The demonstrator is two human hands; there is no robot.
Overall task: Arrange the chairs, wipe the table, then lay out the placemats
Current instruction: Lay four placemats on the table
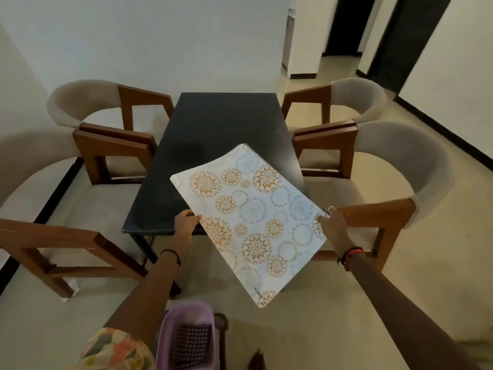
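A: In the head view, where is the placemat (250, 217)?

B: It is in the air, slanted over the near end of the dark table (208, 129), with its near corner hanging past the edge toward the person. The left hand (186, 222) pinches one long edge, and the right hand (332, 222) curls onto the opposite edge.

A: How will it handle?

B: It is probably light and thin. It looks stiff enough to stay nearly flat between two grips, but would likely sag or slip if held by one corner. Its far edge looks layered, so it may be a stack, though that cannot be told. Opposite edges seem the sensible hold. The chairs (400, 161) stand tucked along both sides of the table.
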